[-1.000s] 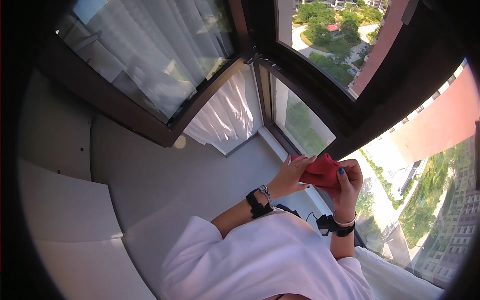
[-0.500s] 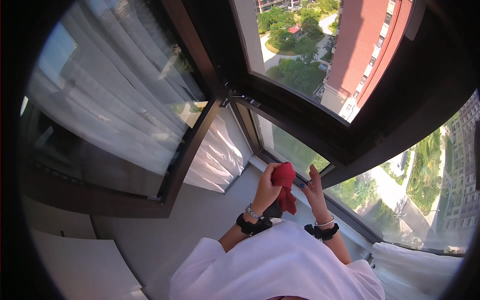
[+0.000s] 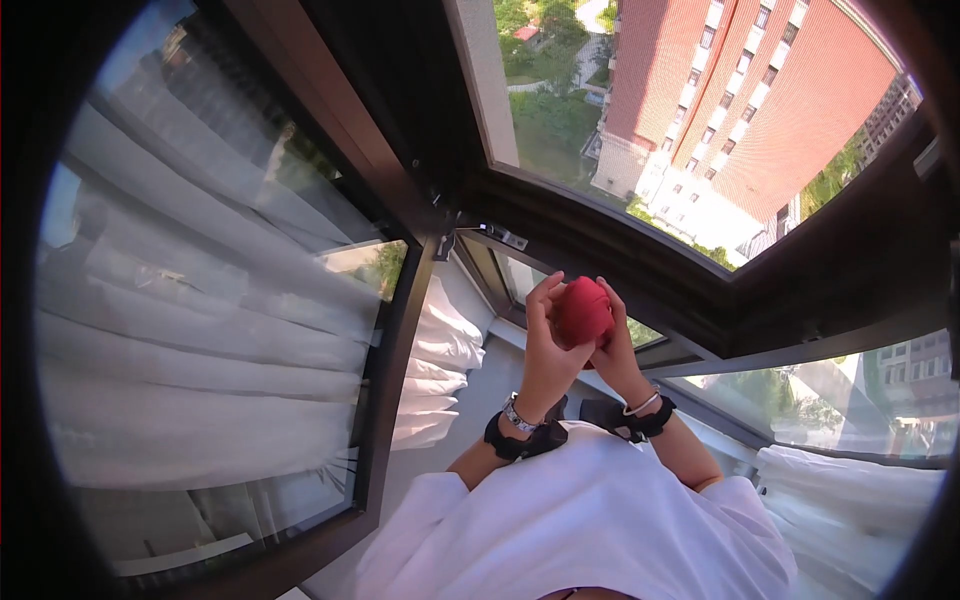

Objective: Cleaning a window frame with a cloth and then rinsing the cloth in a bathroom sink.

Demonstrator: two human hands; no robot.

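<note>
A red cloth (image 3: 583, 312), bunched into a rounded wad, sits between my two hands in front of my chest. My left hand (image 3: 546, 348) curls round its left side, thumb against the lower part. On the opposite side my right hand (image 3: 619, 352) presses its fingers round the wad, partly hidden behind it. Just beyond the hands runs the dark window frame (image 3: 640, 270). To the left, an open window sash (image 3: 372, 440) swings into the room on its corner hinge (image 3: 447, 243).
White curtains hang behind the open sash (image 3: 435, 375) and at the lower right (image 3: 840, 505). A light sill (image 3: 715, 437) runs along the right. Outside stand a red brick building (image 3: 690, 110) and trees (image 3: 555, 120), far below.
My right hand has closed onto the cloth beside my left, and the cloth's hanging end is gathered up. Both hands are raised slightly. The view has shifted, with more brick building showing.
</note>
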